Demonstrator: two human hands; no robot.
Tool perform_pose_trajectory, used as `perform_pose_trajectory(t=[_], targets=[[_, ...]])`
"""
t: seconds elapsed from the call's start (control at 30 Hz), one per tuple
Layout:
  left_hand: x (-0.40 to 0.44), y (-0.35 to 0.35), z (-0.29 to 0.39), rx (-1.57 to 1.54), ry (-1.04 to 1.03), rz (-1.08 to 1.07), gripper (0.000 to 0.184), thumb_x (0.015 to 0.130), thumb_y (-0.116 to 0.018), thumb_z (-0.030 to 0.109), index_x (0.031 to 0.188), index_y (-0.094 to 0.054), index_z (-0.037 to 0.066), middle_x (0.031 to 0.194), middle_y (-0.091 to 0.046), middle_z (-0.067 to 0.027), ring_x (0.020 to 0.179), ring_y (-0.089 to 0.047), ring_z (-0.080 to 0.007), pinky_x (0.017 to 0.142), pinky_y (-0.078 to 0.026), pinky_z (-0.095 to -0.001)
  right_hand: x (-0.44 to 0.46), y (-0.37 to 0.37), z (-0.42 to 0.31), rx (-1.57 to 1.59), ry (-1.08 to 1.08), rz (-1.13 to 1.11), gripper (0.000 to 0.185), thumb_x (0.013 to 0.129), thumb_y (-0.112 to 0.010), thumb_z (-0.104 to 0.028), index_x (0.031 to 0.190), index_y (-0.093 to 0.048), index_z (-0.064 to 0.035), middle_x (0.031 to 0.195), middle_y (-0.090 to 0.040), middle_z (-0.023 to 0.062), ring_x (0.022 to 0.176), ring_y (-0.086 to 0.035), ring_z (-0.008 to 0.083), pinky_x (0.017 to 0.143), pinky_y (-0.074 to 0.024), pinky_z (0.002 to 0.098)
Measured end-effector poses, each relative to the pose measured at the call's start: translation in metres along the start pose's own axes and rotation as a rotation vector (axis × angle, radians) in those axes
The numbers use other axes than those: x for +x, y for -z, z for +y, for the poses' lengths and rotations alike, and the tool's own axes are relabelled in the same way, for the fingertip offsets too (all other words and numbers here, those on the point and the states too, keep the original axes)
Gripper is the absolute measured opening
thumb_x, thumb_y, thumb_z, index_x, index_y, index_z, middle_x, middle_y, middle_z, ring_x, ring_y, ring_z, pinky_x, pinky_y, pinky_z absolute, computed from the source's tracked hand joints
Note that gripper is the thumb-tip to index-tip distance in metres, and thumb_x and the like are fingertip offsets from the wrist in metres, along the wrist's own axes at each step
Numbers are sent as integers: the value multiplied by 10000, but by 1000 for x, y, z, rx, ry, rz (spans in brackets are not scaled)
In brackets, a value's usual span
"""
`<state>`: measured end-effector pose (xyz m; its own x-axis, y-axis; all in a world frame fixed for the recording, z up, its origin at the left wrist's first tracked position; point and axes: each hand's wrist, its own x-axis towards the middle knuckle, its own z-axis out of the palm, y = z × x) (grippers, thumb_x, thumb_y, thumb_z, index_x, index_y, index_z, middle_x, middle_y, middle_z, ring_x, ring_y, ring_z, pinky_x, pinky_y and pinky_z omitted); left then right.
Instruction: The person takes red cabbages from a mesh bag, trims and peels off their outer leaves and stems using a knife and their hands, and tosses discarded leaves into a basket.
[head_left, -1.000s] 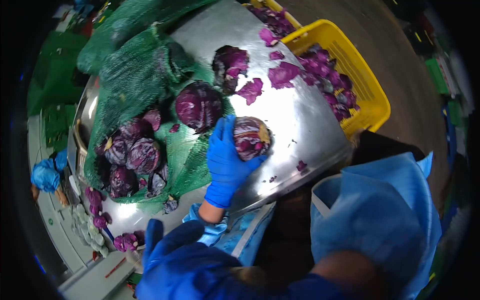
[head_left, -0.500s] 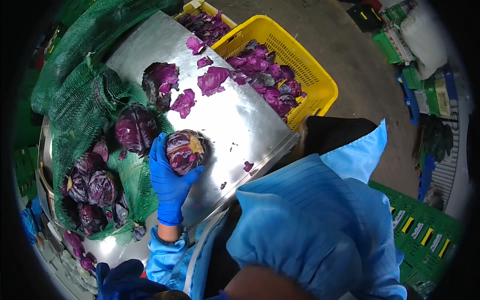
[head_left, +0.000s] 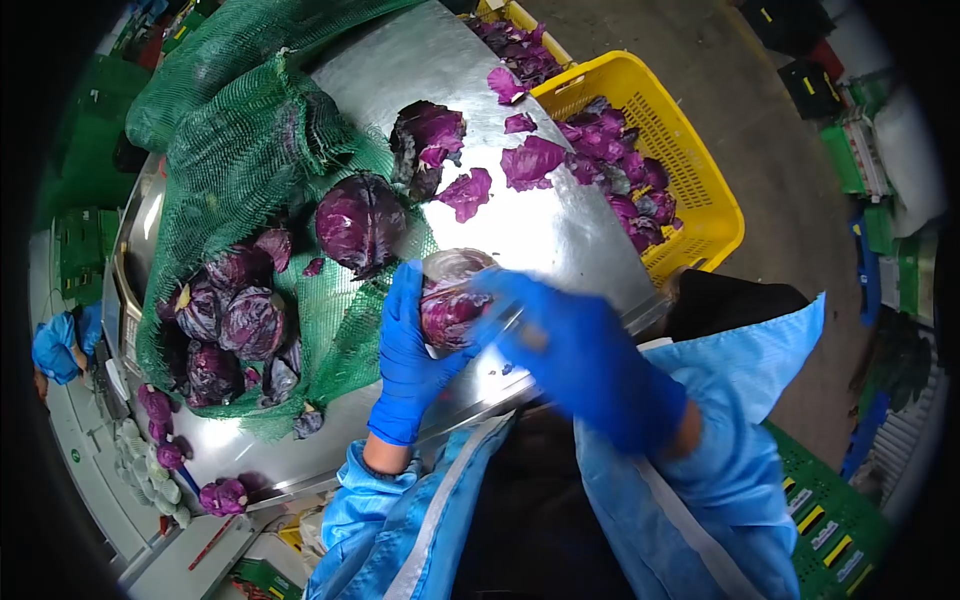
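A red cabbage [head_left: 455, 305] rests on the metal tabletop, with the blue-gloved fingers of my left hand [head_left: 412, 345] wrapped round its left and lower side. My right hand [head_left: 560, 345], also gloved in blue, is smeared by motion at the cabbage's right side and covers part of it. A thin pale streak shows near its fingers; whether it holds anything I cannot make out. Just beyond my left hand sits another red cabbage [head_left: 360, 225] on the green mesh bag [head_left: 345, 345]. Several more cabbages [head_left: 252, 322] lie in the bag's mouth.
Loose purple leaves [head_left: 532, 162] lie on the metal table [head_left: 590, 235]. Past its right edge stands a yellow crate [head_left: 700, 190] of leaves, with another yellow crate [head_left: 520, 15] behind. Green crates [head_left: 820, 510] are at lower right. A person in blue [head_left: 58, 345] is at far left.
My right hand has come from the bottom left of the view to the cabbage's right side. The left hand keeps its hold on the cabbage. The whole view has shifted.
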<state>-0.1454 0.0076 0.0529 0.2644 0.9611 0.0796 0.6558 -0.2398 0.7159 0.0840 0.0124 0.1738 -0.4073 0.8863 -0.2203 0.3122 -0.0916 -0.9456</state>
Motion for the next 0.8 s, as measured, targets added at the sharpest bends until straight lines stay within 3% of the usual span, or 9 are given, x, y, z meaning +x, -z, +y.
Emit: perform_pose_trajectory(t=[0.03,0.07,0.1,0.2,0.23,0.33,0.4,0.5,0.8], targets=[[1,-2,2,-27,7,19,1112,596,-867,344,1499,-279,68,1442,-352,-231,1319,-382,-382,1084,-372,-433,6,-16,35,-163,-83,401,328,912,-619,-104,1228,-561,-33,1001,-682,130,867,-685,197,766,-550,303],[3,-4,3,-53,13,39,1110,595,-868,342,1498,-281,70,1431,-350,-221,1311,-377,-379,1086,-368,-436,2,-24,75,-202,-48,539,373,902,-645,-198,1229,-518,-71,1049,-680,155,930,-688,310,780,-550,388],[4,-8,6,-62,16,44,1110,595,-868,342,1498,-281,70,1431,-350,-221,1311,-377,-379,1086,-368,-436,-4,-29,94,-157,-124,565,335,899,-644,-200,1187,-539,-67,1042,-674,163,927,-677,336,770,-547,403],[13,-21,14,-49,46,86,1108,607,-868,404,1489,-287,66,1412,-361,-177,1312,-363,-353,1122,-312,-443,-15,-44,111,-234,-151,508,307,910,-621,-201,1181,-548,-77,1015,-666,187,887,-667,367,742,-546,421],[16,-25,15,-73,42,120,1125,591,-878,365,1495,-277,70,1420,-340,-196,1321,-346,-367,1113,-325,-448,-15,-41,101,-229,-172,416,244,926,-581,-74,1165,-557,-33,944,-694,149,840,-702,240,746,-542,340],[17,-36,14,-97,46,164,1156,568,-893,322,1503,-257,78,1433,-313,-212,1329,-337,-379,1112,-329,-450,-7,-47,117,-255,-307,338,215,929,-573,-86,1137,-557,-36,879,-698,129,785,-700,246,702,-536,356],[17,-38,13,-147,67,164,1163,564,-896,317,1503,-252,77,1436,-311,-214,1330,-340,-385,1114,-324,-453,-3,-47,120,-272,-310,352,195,931,-575,-116,1113,-561,-48,819,-693,138,749,-697,299,675,-534,382],[17,-37,13,-154,69,154,1165,559,-900,303,1501,-253,76,1438,-314,-219,1334,-341,-391,1119,-318,-453,-2,-47,117,-350,-245,347,221,937,-579,-233,1103,-566,-88,782,-652,224,740,-652,404,630,-522,460],[26,-35,14,-122,80,114,1175,546,-893,315,1502,-252,80,1437,-315,-232,1338,-332,-408,1118,-318,-463,9,-54,124,-546,-222,373,178,919,-571,-243,944,-522,-74,671,-615,220,617,-617,430,532,-489,511]])
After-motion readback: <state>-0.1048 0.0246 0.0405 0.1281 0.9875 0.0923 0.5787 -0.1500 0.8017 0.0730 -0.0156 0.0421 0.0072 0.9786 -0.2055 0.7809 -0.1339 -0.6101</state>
